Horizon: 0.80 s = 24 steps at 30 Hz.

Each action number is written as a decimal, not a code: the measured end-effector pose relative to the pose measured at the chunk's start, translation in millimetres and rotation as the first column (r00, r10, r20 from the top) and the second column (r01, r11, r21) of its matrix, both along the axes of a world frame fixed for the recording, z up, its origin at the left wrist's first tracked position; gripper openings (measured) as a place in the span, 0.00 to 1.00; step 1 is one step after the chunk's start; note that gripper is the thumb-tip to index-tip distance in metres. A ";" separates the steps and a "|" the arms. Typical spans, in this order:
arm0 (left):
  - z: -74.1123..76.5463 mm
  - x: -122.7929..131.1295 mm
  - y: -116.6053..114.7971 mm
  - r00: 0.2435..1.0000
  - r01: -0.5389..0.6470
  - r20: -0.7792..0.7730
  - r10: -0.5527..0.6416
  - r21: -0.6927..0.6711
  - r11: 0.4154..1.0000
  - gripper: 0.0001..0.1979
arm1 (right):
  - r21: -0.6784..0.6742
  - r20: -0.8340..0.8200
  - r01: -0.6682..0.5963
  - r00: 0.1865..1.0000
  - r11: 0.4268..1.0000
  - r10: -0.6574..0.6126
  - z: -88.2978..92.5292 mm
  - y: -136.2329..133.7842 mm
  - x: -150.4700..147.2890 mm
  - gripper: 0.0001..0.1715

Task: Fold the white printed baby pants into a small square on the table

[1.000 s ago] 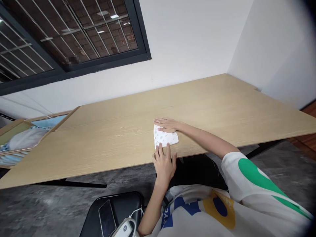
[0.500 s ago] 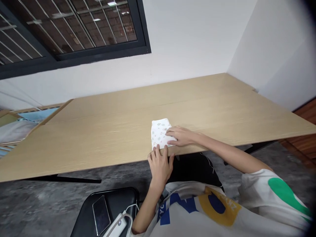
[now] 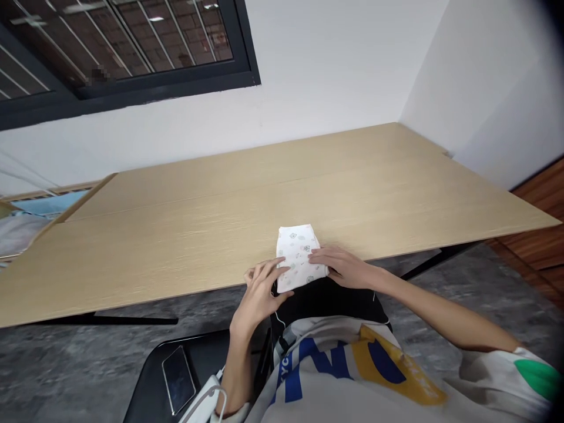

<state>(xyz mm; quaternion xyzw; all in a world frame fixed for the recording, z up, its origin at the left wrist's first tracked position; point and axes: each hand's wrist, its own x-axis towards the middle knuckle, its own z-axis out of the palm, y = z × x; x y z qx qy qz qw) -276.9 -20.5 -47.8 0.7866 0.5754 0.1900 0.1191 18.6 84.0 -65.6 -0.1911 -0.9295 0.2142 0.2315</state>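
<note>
A folded white cloth (image 3: 299, 258) with small printed figures lies at the front edge of the table, its near end reaching out past that edge. At its left side is my left hand (image 3: 259, 294), fingers bent over the cloth's edge and thumb near its lower corner. My right hand (image 3: 346, 267) grips the right side, fingertips resting on top; its thumb is hidden. Both hands are closed on the cloth.
The wooden table (image 3: 185, 217) runs wide along the white wall, below a barred window (image 3: 132, 47). A black chair (image 3: 150, 358) at lower left carries a phone (image 3: 179, 380) and a white device with a cable (image 3: 202, 402). A crib (image 3: 48, 205) adjoins the table's left end.
The cloth has come nearer to me and now hangs over the table edge. My left hand has shifted from the near edge to its left side; my right hand holds the right side.
</note>
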 end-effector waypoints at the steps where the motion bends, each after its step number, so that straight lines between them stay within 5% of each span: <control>1: -1.8 -2.1 4.3 0.999 0.018 0.045 -0.019 0.006 1.000 0.20 | -0.052 -0.015 0.030 0.999 0.998 -0.031 4.3 -0.8 -0.3 0.27; 6: -5.6 -0.8 26.3 0.971 -0.079 0.229 0.068 0.038 0.996 0.09 | -0.314 -0.061 0.188 0.974 0.931 -0.217 22.5 1.7 -8.6 0.16; 11: -6.9 10.9 44.7 0.896 -0.296 0.350 0.274 0.011 0.955 0.19 | -0.400 -0.120 0.338 0.902 0.852 -0.414 25.4 13.1 -26.0 0.19; 17: -11.6 21.4 64.0 0.805 -0.416 0.453 0.383 -0.029 0.909 0.18 | -0.361 -0.096 0.563 0.770 0.743 -0.631 20.0 34.1 -47.6 0.19; 24: -13.1 28.4 72.5 0.814 -0.544 0.283 0.508 0.062 0.837 0.17 | -0.214 0.002 0.689 0.709 0.692 -0.705 8.4 45.8 -58.9 0.25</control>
